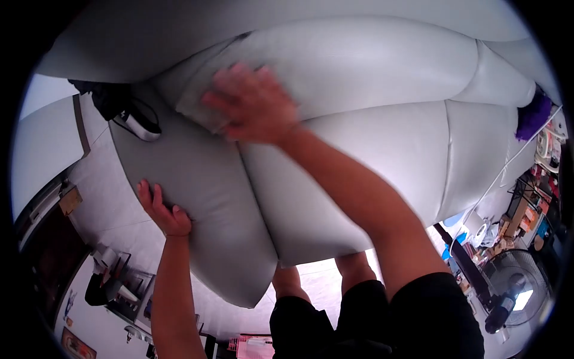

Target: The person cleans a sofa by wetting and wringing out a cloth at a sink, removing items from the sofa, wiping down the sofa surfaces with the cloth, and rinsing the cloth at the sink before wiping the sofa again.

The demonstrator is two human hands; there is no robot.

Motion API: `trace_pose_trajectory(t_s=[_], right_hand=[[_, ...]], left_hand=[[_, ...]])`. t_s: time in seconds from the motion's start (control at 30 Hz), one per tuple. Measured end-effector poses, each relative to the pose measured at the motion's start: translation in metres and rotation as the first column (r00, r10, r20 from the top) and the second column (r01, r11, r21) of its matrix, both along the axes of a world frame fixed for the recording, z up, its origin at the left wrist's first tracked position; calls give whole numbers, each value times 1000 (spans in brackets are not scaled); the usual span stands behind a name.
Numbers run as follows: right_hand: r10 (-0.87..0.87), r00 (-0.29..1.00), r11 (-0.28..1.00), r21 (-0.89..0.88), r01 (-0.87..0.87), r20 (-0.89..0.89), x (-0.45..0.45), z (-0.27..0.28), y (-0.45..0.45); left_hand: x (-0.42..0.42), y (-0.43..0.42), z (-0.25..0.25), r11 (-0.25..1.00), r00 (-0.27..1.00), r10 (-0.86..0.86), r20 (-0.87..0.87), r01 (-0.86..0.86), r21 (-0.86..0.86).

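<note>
A grey leather-look sofa fills the middle of the view, with seams dividing its cushions. My right hand lies against the left end of its back cushion, fingers spread and slightly blurred. Whether anything is under that palm cannot be seen. Lower left, my left hand rests on the outer edge of the sofa's rounded left section, its fingers apart and nothing visible in them. A black strapped item with a silvery part sits on the upper left part of that section.
A standing fan is at the lower right, near shelves crowded with goods. A purple fuzzy item sits at the sofa's right end, beside a white cord. Pale floor shows on the left.
</note>
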State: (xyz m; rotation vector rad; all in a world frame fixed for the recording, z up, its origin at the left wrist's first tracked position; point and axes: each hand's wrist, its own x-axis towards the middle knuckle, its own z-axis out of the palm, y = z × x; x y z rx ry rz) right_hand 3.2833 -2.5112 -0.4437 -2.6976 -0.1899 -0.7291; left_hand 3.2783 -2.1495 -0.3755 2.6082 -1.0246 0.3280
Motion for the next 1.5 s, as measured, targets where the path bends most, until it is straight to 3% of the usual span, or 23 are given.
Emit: trace_pose_trajectory(t_s=[0.07,0.13,0.27,0.33,0.43,0.53,0.57,0.6,0.63,0.67,0.87,1.13,1.2,1.27,1.3,1.33,1.4,1.47,1.5], right_hand=[[-167,966,986,-64,157,-198,-12,50,-101],[-265,963,951,-151,268,40,-32,36,-184],[-215,972,953,-198,229,91,-74,38,-295],[-393,907,891,-181,417,155,-96,26,-341],[-722,659,687,113,718,210,-124,-15,-395],[-910,412,396,387,833,46,-146,-53,-427],[-904,426,407,394,824,42,-132,-50,-406],[-876,472,278,695,663,-100,-128,-47,-381],[-808,546,61,891,450,-220,-127,-40,-349],[-710,642,-202,956,211,-291,-119,-33,-319],[-749,575,-321,940,120,-329,-55,-59,-127],[-583,646,-539,830,144,-492,24,-20,154],[-511,676,-565,800,203,-532,17,-18,164],[-290,692,-615,683,394,-661,-2,-29,157],[-284,691,-521,712,470,-665,-10,-33,150],[-290,694,-519,718,464,-659,-9,-45,136],[-560,500,-526,750,402,-661,-2,-76,96],[-723,209,-495,705,508,-659,12,-27,41],[-810,229,-371,774,513,-540,2,-30,17]], left_hand=[[-1,-1,0,1000,1000,2,0,-2,-6],[0,-5,0,1000,999,1,38,0,-25],[-1,-8,3,999,1000,-15,17,15,-35],[-2,-8,2,999,1000,-7,14,7,-42],[2,-2,-1,999,1000,-2,2,3,-37],[1,3,1,1000,1000,16,-6,-16,-8],[2,2,1,1000,1000,5,-10,-6,-13],[3,2,1,1000,1000,-7,-19,7,-17],[3,2,0,1000,1000,4,-18,-4,-21],[3,2,-2,1000,1000,17,-17,-17,-16],[4,6,-12,998,1000,14,-15,-15,-59],[6,5,-18,990,998,53,28,-49,-129],[4,4,-14,995,999,32,3,-32,-91],[1,7,-11,996,999,39,6,-38,-76],[5,4,-12,996,999,34,18,-32,-78],[6,3,-11,996,999,30,24,-27,-84],[4,5,-11,996,999,41,26,-38,-82],[2,5,-7,997,999,45,27,-43,-71],[4,3,-7,998,998,39,42,-37,-60]])
